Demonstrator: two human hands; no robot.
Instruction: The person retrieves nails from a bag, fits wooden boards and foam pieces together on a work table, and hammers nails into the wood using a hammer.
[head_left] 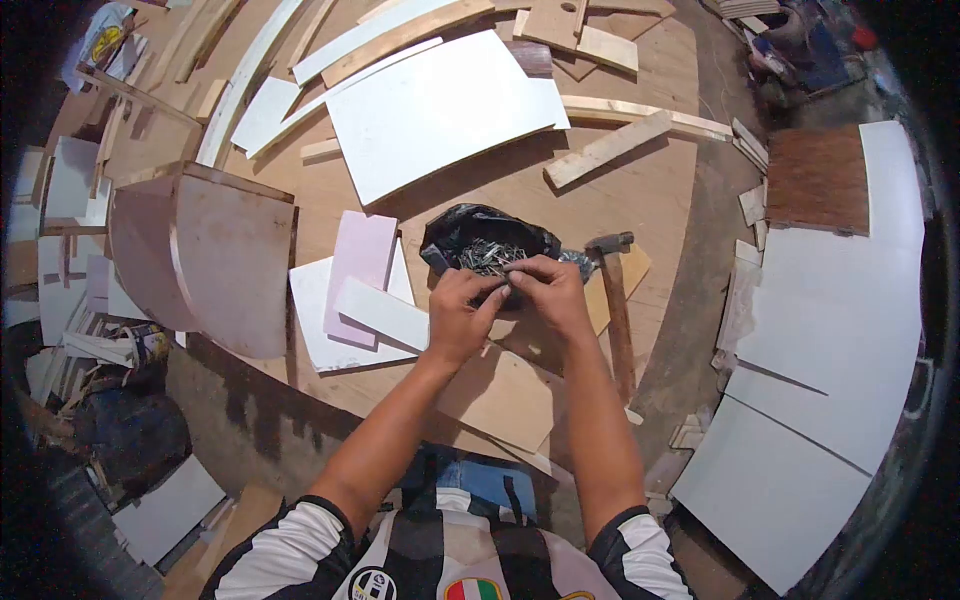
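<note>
A black plastic bag (478, 222) lies open on the wooden table (640, 210), with a heap of metal nails (486, 253) inside. Over its near edge are my left hand (466, 311) and my right hand (551, 291), close together, thumbs and forefingers pinched. Whatever sits between the fingertips is too small to make out. A hammer (616, 310) with a wooden handle lies just right of my right hand, its head away from me. White and pinkish board pieces (362, 262) rest left of my left hand.
A large white panel (440, 115) and wooden strips (610, 150) lie farther back on the table. At the left stands a curved wooden piece (235, 260). White boards (830, 310) lie beyond the table's right edge. A thin brown board (505, 400) is near me.
</note>
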